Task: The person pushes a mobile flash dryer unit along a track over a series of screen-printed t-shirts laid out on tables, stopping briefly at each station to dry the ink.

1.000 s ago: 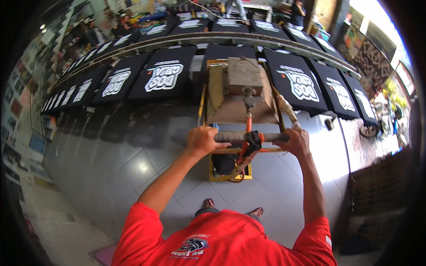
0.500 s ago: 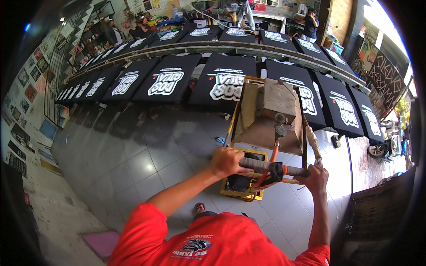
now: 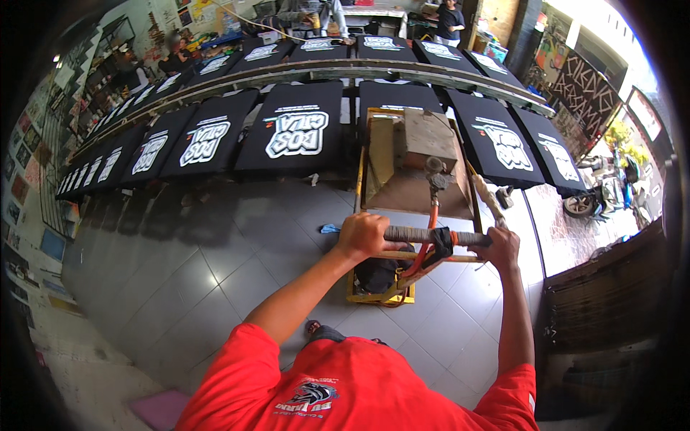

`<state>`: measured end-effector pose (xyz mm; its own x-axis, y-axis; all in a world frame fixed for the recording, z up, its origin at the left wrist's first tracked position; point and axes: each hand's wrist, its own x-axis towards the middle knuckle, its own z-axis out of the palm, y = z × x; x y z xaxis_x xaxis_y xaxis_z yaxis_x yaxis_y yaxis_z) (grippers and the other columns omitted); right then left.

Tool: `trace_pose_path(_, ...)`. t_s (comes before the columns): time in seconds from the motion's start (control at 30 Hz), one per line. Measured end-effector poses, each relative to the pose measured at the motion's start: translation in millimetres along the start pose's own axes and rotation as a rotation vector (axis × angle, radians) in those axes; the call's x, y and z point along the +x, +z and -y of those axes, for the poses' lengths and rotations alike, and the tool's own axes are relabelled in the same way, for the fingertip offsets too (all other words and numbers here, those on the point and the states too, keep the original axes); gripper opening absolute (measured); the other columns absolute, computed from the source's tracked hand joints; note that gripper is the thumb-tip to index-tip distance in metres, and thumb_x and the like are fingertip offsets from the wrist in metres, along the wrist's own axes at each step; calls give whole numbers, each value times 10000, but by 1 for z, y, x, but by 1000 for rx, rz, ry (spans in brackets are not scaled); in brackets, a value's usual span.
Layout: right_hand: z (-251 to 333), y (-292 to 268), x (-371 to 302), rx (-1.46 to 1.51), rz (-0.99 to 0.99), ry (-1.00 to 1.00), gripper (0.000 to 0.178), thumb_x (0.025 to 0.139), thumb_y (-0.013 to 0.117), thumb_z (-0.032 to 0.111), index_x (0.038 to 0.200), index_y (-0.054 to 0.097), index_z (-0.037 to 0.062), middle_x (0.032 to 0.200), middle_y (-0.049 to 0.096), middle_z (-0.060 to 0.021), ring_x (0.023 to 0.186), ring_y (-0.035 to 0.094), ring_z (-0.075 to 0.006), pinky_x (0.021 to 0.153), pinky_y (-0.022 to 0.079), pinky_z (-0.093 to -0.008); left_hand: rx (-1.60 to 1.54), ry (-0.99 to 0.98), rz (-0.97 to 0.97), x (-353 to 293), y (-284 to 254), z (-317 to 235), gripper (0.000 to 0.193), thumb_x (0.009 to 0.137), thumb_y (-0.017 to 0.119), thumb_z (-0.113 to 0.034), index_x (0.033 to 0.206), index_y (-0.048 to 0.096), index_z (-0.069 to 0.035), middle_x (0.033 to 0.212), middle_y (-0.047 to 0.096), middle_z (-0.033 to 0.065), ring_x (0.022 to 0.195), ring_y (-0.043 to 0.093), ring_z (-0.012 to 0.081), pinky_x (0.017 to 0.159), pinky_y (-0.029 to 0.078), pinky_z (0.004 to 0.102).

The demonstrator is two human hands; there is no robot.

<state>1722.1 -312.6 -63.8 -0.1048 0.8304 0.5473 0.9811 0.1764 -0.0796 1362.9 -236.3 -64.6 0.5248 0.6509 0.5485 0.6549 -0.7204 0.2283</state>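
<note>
The left hand (image 3: pixel 364 235) clenched the left end of one grey-wrapped handlebar (image 3: pixel 413 235), fingers curled over it; the right hand (image 3: pixel 501 248) gripped the right end likewise; the handlebar stood on the near side of one metal hood (image 3: pixel 417 197), which covered part of one black shirt (image 3: pixel 399 93) in the near row; two printed shirts (image 3: pixel 496 136) lay right of the hood; one orange hose (image 3: pixel 434 214) ran to it.
</note>
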Motion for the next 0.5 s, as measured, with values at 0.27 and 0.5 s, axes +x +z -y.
trace_pose_path(0.27, -36, 10, 47, -40, 88, 10, 553, 546, 898, 519, 616, 572, 78, 629, 602, -71, 583, 614, -269, 585, 486, -409, 40, -33, -47, 49, 29, 11, 647, 628, 740, -708, 621, 568, -85, 639, 631, 105, 638, 664, 315, 570, 524, 432)
trace_pose_path(0.5, -63, 18, 71, -39, 142, 36, 518, 570, 897, 488, 661, 601, 72, 679, 621, -77, 674, 631, -284, 648, 492, -421, 48, -86, 1, 80, 45, 7, 630, 634, 749, -692, 647, 614, -76, 667, 655, 128, 646, 673, 313, 560, 523, 424)
